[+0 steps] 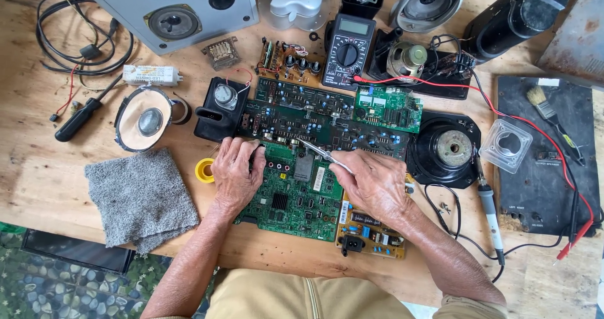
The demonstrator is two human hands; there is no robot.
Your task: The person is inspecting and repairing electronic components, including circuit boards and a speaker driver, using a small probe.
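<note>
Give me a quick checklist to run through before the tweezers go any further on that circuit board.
1. Left hand steadying the green circuit board: ok, it rests on the board's left edge.
2. Tweezers gripped in right hand: ok.
3. Tweezer tips on the right part: cannot tell, too small.
4. Soldering iron clear of the hands: ok, it lies to the right on the table.
5. Multimeter probe leads clear of the board: ok, the red lead runs off right.
</note>
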